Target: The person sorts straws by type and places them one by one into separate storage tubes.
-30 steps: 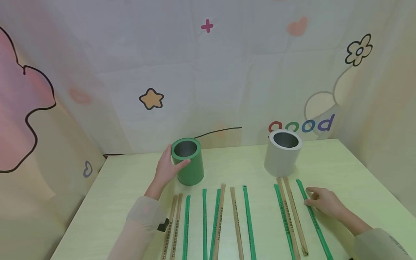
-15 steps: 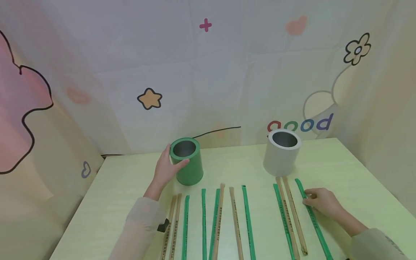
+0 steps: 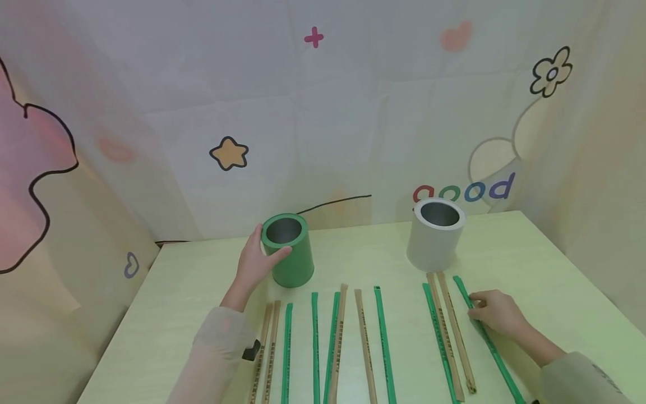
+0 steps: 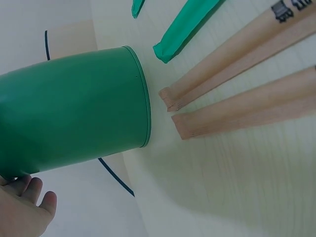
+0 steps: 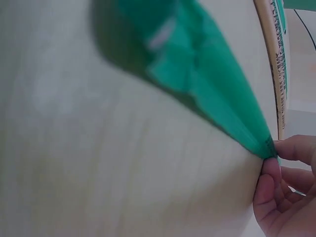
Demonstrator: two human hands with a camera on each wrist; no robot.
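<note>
A green cylindrical cup (image 3: 295, 264) with a dark inside stands toward the back left of the table. My left hand (image 3: 252, 266) holds it near the rim, thumb across the front and fingers on the far left side. In the left wrist view the fingertips (image 4: 33, 190) lie against the cup wall. At the right, my right hand (image 3: 497, 311) pinches a long green paper-wrapped stick (image 3: 492, 345) between thumb and fingers, part way down from its far end. The right wrist view shows the crumpled wrapper (image 5: 212, 79) running from the pinch toward the camera.
A white cup (image 3: 435, 247) stands at the back right. Several brown sticks (image 3: 365, 342) and green sticks (image 3: 384, 336) in printed paper wrappers lie lengthwise across the table (image 3: 166, 325). A printed curtain (image 3: 333, 140) hangs behind the far edge.
The near end of the pinched green stick has swung slightly right of its neighbours. My left hand stays on the green cup. The head view has shifted a little.
</note>
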